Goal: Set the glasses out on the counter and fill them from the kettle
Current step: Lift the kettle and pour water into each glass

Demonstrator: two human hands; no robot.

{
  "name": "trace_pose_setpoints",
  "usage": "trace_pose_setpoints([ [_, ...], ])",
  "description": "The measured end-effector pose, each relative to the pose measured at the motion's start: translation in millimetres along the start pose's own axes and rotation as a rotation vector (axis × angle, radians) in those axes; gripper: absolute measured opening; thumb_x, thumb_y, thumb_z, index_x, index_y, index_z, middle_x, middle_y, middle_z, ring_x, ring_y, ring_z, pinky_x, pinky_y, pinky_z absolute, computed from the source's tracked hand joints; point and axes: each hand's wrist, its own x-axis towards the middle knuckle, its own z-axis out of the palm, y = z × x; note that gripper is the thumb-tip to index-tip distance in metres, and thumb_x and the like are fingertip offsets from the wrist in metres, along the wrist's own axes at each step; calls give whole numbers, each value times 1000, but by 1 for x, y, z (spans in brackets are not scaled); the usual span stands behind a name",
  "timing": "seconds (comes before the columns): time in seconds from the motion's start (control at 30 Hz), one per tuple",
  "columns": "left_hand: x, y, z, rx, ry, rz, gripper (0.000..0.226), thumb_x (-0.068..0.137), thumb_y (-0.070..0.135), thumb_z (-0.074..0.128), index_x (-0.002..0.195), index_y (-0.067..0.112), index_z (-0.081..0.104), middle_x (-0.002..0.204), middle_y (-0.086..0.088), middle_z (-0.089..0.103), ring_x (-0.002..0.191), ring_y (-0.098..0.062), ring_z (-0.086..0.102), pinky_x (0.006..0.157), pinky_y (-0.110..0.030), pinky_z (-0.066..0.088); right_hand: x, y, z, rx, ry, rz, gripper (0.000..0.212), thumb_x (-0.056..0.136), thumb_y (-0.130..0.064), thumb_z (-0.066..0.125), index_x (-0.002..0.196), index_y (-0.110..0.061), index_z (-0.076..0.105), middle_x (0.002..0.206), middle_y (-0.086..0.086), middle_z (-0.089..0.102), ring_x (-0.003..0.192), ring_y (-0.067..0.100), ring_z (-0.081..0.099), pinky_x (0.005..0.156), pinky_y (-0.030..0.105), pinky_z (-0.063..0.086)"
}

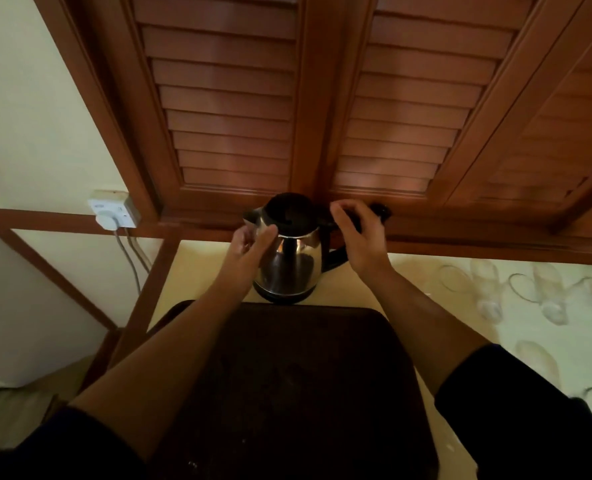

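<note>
Two hands at one steel kettle (289, 258), seated on its base at the counter's (204, 271) back edge, beyond a dark tray (287, 375). Left hand (249, 249): fingers straight, laid against the kettle's side. Right hand (358, 237): curled at the black handle (336, 258), grip seemingly closing. Glasses (488, 289): several, lying along the counter's right end. Step: taking up the kettle; next, lift clear, upright glasses.

Both bare arms reach forward, dark sleeves pushed up near the elbows — the left hand (251, 244) is held up with its fingers loose and a little bent, and the right hand (358, 237) has its fingers curled over — palm down.
</note>
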Motion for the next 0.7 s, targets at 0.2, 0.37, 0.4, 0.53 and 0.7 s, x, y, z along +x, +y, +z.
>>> trace_pose_setpoints([
  [0.2, 9, -25, -1, 58, -61, 112, 70, 83, 24, 87, 139, 25, 44, 127, 16, 63, 105, 13, 68, 82, -7, 56, 9, 8, 8, 70, 72, 0, 50, 97, -44, 73, 54, -26, 53, 53, -2, 52, 52, 23, 48, 56, 36, 40],
  [0.37, 8, -35, 7, 107, 3, 200, 103, 57, 32, 104, 142, 28, 46, 138, 14, 62, 124, 9, 63, 97, -17, 58, 12, 8, 19, 122, 170, 23, 59, 99, -29, 71, 49, -25, 39, 46, -13, 37, 44, 9, 32, 50, 27, 28],
  [0.4, 9, -36, 8, 120, 25, 220, 101, 57, 29, 105, 140, 27, 47, 137, 14, 63, 123, 10, 63, 97, -17, 58, 11, 9, 20, 126, 188, 28, 60, 100, -25, 69, 48, -24, 40, 45, -15, 37, 43, 7, 31, 49, 26, 27],
  [0.53, 14, -30, 10, 143, 68, 269, 92, 61, 28, 105, 134, 30, 49, 134, 11, 66, 124, -3, 66, 102, -29, 60, 7, 4, 24, 199, 254, 61, 60, 97, -34, 70, 51, -2, 47, 48, 6, 44, 49, 16, 39, 55, 28, 33],
  [0.7, 6, -2, 12, 88, 37, 333, 88, 63, 30, 103, 131, 45, 49, 132, 18, 66, 122, 3, 66, 96, -19, 57, 3, -20, 14, 231, 321, 4, 78, 88, -53, 70, 69, 21, 57, 61, 27, 57, 60, 28, 49, 62, 35, 41],
])
